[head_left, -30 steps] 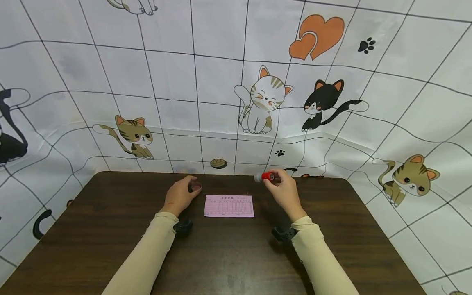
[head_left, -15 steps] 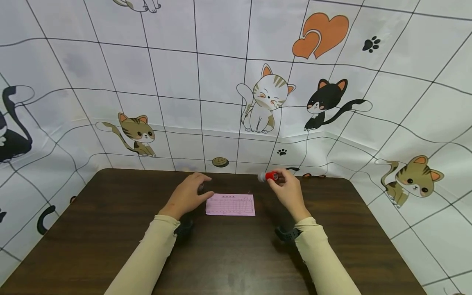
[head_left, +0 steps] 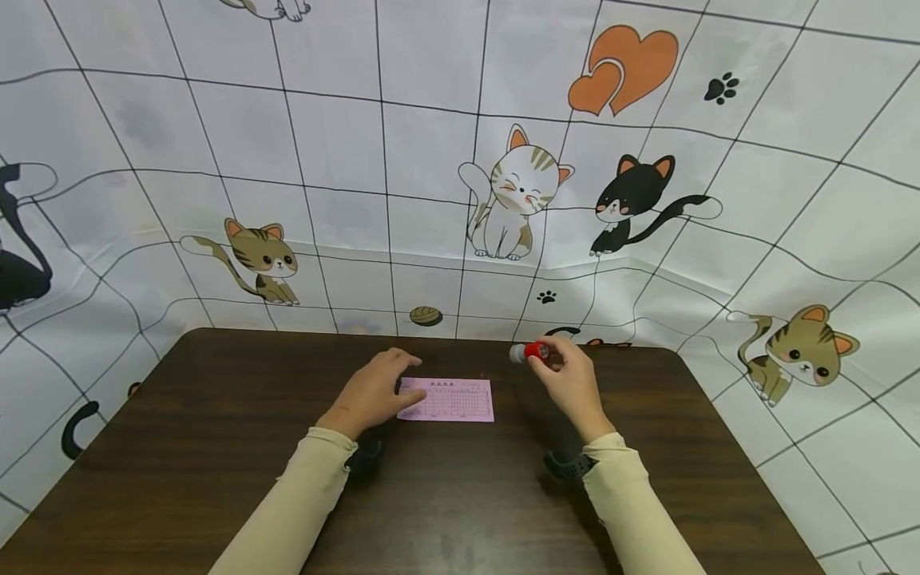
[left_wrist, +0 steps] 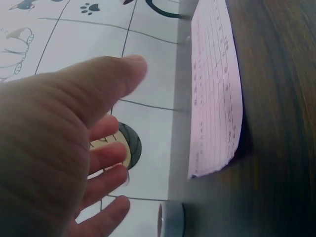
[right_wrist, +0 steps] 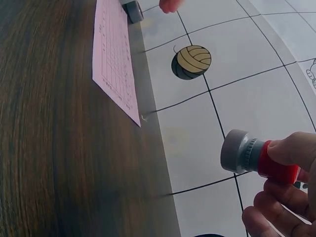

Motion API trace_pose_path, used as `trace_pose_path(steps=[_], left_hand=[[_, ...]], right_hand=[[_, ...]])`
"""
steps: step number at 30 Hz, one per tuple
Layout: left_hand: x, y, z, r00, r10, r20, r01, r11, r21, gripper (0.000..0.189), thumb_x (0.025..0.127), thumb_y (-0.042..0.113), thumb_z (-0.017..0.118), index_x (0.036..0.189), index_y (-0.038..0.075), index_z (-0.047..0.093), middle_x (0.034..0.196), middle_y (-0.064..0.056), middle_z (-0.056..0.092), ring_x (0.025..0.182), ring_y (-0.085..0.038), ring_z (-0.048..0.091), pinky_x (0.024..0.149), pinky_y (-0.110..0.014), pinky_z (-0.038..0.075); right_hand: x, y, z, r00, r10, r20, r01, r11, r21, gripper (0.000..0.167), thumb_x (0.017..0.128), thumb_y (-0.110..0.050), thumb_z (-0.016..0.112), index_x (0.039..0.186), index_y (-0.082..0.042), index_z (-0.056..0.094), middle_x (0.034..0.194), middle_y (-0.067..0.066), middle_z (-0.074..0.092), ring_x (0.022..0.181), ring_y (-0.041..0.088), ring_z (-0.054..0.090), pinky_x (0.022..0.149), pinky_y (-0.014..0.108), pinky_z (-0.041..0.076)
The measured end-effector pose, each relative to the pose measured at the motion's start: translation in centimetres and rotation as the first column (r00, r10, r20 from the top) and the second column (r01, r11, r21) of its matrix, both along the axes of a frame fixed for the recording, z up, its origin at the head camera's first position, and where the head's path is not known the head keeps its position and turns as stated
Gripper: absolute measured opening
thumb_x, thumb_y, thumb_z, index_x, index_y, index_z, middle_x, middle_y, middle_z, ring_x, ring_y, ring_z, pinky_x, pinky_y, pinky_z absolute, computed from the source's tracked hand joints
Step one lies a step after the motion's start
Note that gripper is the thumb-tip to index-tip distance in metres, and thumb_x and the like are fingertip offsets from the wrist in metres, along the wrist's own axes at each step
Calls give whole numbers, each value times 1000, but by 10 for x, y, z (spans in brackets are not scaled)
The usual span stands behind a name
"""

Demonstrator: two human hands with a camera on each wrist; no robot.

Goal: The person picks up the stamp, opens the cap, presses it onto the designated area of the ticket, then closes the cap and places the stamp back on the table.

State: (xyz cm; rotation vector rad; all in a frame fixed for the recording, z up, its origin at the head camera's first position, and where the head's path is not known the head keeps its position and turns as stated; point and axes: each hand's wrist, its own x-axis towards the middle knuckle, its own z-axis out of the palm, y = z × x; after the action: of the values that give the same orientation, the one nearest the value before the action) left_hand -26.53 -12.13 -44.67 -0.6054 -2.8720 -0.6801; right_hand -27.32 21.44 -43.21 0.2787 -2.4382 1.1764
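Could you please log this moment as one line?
left hand: open at left end of pink form | right hand: holding red-gray stamp above table | gray container: beside form

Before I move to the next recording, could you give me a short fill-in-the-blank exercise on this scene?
The right hand pinches a small object coloured ____ and grey.
The left hand holds ____.
The printed paper on the table is coloured ____.
The orange shapes on the backdrop are ____.

Missing words: red; nothing; pink; hearts.
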Motion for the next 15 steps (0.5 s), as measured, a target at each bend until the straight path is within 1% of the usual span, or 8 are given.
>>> trace_pose_path(steps=[6,8,10,15], left_hand=[[3,3,5,1000,-4,-16,4,1000,1,61,92,40,79,142,10,61,144,-10,59,135,-32,54,110,-52,46],[3,3,5,1000,-6,-14,6,1000,-3,61,91,41,79,141,10,61,144,-10,59,134,-32,54,110,-52,47],[3,4,3,1000,-17,-1,17,1000,-16,60,91,41,79,140,10,63,142,-10,59,132,-32,56,109,-52,47],[3,7,-3,998,-32,59,35,998,-55,51,90,38,80,132,11,68,136,-8,62,124,-29,62,107,-50,49]], right_hand=[[-2,5,-1,1000,-7,-15,7,1000,-2,36,92,-9,79,125,1,70,113,17,69,98,30,71,87,46,61],[-3,6,-1,1000,-8,-18,7,1000,-3,36,92,-9,79,125,1,69,113,17,69,98,30,70,87,46,61],[-3,6,0,1000,-6,-15,6,1000,-7,37,91,-9,79,125,1,69,113,17,69,98,29,71,86,46,61],[-3,5,1,1000,-7,-23,7,1000,2,37,91,-9,79,125,1,69,113,17,70,97,29,71,86,45,61]])
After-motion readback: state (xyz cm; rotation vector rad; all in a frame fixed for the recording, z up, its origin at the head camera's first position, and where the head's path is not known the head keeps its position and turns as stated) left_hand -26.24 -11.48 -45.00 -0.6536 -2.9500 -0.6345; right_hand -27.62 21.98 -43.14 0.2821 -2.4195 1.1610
